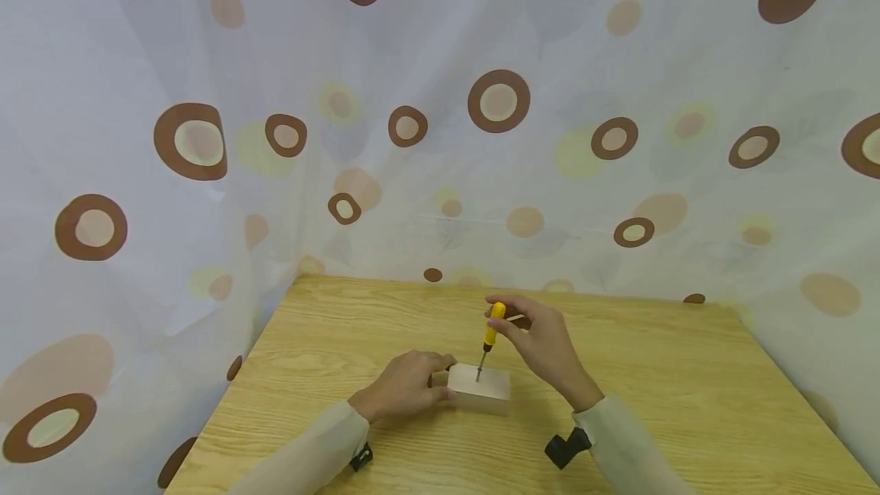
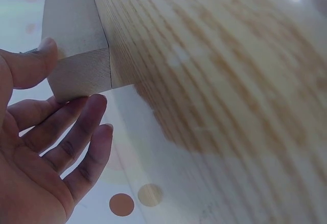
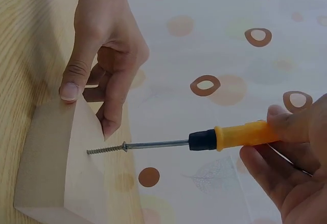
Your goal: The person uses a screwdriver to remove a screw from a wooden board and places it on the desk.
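Observation:
A pale wooden block [image 1: 479,396] lies on the table, its left end held between the thumb and fingers of my left hand [image 1: 409,384]. Out of its top face stands a screw [image 3: 106,150], with much of the thread showing above the wood. My right hand [image 1: 543,342] pinches the yellow handle of a screwdriver [image 3: 240,136] between thumb and fingers. The screwdriver's tip meets the screw head, and its shaft leans slightly from upright. In the left wrist view, the thumb [image 2: 38,63] presses one side of the block and the fingertips touch another.
The wood-grained table [image 1: 674,396] stretches out around the block. Behind it and to the sides hangs a white curtain [image 1: 440,44] with brown, beige and yellow circles. Black camera mounts [image 1: 567,448] sit at both wrists.

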A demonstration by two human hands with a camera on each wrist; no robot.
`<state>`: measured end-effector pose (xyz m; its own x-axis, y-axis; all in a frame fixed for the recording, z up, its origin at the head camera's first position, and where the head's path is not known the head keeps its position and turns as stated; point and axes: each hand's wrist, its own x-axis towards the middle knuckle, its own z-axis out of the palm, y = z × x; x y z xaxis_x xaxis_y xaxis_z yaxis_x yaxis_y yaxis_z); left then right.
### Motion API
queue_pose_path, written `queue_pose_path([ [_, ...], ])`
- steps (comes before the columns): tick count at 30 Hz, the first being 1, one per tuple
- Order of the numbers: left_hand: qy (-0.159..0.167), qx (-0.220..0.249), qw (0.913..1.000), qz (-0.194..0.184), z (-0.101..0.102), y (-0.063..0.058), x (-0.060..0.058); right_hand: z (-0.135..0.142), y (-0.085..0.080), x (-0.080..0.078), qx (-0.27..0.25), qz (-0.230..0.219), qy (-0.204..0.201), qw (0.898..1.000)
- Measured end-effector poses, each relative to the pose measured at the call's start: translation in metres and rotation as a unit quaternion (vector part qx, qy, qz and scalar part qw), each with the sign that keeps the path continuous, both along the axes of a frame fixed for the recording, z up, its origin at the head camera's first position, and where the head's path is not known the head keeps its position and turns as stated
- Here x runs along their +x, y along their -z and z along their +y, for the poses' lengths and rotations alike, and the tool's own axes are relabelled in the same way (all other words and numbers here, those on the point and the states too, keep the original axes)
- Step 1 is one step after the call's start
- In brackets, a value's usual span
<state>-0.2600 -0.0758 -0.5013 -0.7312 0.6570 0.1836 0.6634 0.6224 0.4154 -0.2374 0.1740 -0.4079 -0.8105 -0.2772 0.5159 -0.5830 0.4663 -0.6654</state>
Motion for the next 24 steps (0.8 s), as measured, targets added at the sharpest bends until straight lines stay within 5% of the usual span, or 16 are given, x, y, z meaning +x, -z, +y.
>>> queue_pose_path([
  [6, -0.004, 0.004, 1.0000, -0.005, -0.0001, -0.0006, 0.0012, -0.0007, -0.0007, -0.0006, 0.018, -0.007, -0.033, 0.999],
  [13, -0.001, 0.002, 1.0000, -0.002, -0.0001, 0.0011, 0.0006, -0.0005, 0.0022, 0.0009, 0.019, 0.018, 0.007, 1.000],
  [24, -0.005, 0.004, 1.0000, -0.005, 0.0005, 0.0012, -0.0003, -0.0007, 0.0025, 0.0002, -0.003, 0.002, 0.002, 1.000],
])
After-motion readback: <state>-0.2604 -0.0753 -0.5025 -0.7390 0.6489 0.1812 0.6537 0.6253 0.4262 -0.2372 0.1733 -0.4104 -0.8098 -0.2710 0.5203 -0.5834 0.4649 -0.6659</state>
